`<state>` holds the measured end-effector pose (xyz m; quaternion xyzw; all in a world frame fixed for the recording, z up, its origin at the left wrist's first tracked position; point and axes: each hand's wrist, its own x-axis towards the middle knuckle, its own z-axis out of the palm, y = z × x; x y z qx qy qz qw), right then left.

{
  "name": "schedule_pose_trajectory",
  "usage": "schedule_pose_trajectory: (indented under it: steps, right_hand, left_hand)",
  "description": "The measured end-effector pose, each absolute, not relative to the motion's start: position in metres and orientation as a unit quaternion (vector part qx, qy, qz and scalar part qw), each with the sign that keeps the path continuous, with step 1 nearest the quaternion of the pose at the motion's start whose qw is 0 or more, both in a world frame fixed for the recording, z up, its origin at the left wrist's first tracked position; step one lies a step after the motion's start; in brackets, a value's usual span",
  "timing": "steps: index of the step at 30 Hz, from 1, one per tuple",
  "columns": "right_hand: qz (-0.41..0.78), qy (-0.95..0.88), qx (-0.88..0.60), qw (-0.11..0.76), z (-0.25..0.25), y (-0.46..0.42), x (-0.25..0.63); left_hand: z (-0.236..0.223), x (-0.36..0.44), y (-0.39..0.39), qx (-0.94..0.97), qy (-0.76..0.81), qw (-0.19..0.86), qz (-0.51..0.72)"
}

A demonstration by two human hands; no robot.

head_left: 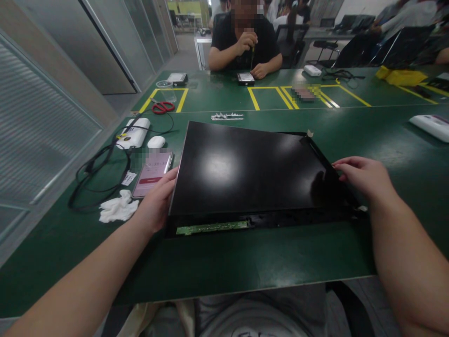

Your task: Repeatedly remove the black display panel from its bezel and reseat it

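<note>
A glossy black rectangular panel [242, 180] is sitting over the flat green table [280, 269]. Left of it, a slim pink-screened phone [151, 177] is lying behind a crumpled white tissue [119, 207]; farther back, beyond the phone, red-handled scissors [163, 108] are resting.

An office-like workshop: yellow tape [253, 99] marks a long green worktop [280, 264] carrying drives [177, 78], a bare circuit board [212, 228] edges a black panel [245, 173], and a person [226, 42] opposite holds a thin tool [252, 57]. Glazed partitions [42, 124] line the left; chairs [401, 47] and more people [417, 21] fill the back.
</note>
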<state>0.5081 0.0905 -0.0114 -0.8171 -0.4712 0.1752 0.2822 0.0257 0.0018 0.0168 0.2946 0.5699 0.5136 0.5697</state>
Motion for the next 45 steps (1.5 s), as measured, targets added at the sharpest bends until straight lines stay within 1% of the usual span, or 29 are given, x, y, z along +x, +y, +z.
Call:
schedule_pose_trajectory:
  steps: [12,18,22,32,45]
  right_hand:
    - [0.169,-0.471,-0.821,0.274,-0.008,0.088,0.505]
    - [0.183,-0.466,-0.818,0.282,-0.006,0.088,0.501]
    - [0.175,-0.467,-0.824,0.269,-0.002,0.087,0.497]
    - [0.17,-0.471,-0.828,0.254,-0.001,0.087,0.498]
    - [0.158,-0.482,-0.822,0.259,-0.006,0.089,0.504]
  left_hand:
    - [0.01,0.019,0.004,0.347,0.55,0.566,0.507]
    - [0.008,0.016,0.007,0.351,0.503,0.6,0.514]
    - [0.005,0.019,0.006,0.368,0.478,0.617,0.504]
    - [-0.016,0.013,0.002,0.499,0.564,0.485,0.445]
    - [-0.007,0.022,0.001,0.455,0.578,0.5,0.456]
